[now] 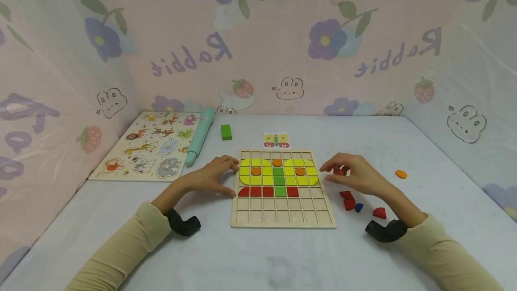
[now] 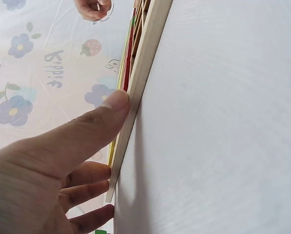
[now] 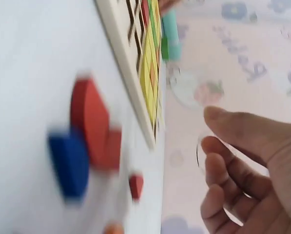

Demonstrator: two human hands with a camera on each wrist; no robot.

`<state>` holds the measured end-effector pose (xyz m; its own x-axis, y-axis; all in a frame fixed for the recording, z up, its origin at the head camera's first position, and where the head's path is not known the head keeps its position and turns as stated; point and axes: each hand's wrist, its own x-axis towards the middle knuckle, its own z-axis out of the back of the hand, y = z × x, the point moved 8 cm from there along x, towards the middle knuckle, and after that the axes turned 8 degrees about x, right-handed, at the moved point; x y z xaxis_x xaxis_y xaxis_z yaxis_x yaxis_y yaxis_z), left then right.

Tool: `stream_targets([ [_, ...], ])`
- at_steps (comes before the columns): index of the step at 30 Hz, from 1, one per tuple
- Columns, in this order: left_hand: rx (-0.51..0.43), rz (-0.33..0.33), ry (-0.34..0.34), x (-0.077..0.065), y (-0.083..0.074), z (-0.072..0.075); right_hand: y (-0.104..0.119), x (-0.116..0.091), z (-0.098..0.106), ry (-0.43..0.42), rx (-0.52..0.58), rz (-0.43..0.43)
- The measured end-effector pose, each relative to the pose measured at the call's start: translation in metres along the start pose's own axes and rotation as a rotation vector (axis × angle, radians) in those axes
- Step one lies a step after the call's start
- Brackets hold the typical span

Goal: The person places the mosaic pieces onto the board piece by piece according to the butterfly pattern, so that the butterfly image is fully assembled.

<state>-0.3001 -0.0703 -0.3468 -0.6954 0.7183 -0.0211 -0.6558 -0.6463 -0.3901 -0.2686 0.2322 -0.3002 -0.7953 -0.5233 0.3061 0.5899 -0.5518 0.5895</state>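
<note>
A wooden grid board (image 1: 282, 220) lies flat, holding yellow, red, green and orange pieces in a butterfly-like pattern. My left hand (image 1: 212, 176) rests at its left edge, thumb and fingers extended, the thumb tip touching the rim in the left wrist view. Beside the board's right edge hovers my right hand (image 1: 355, 175), fingers slightly bent. In the right wrist view a gap shows between thumb and fingertips, with nothing held. A red piece (image 1: 339, 171) appears on the table behind those fingers. Closer to the right wrist lie red pieces (image 1: 349, 204) and a blue piece (image 1: 359, 208).
A butterfly pattern card (image 1: 276, 140) lies behind the board, with a green block (image 1: 226, 132) left of it. Farther left are a mint-green microphone-shaped object (image 1: 200, 136) and an animal puzzle board (image 1: 145, 147). An orange disc (image 1: 401, 174) sits at the right. Printed cloth walls enclose the table.
</note>
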Motion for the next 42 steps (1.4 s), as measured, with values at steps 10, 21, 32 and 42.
stream_targets([
  [10, 0.002, 0.012, 0.006, -0.001, 0.003, -0.001, -0.059, -0.056, 0.049, 0.097, -0.087, -0.287],
  [21, 0.001, 0.001, 0.0, 0.001, 0.003, 0.0, -0.086, -0.069, 0.052, 0.149, -0.127, -0.379],
  [32, -0.001, 0.007, 0.001, 0.0, 0.002, 0.0, -0.051, -0.041, 0.051, 0.013, -0.155, -0.32],
  [42, 0.0, 0.004, 0.002, 0.002, 0.003, -0.002, 0.011, 0.007, -0.006, 0.009, -0.029, -0.183],
])
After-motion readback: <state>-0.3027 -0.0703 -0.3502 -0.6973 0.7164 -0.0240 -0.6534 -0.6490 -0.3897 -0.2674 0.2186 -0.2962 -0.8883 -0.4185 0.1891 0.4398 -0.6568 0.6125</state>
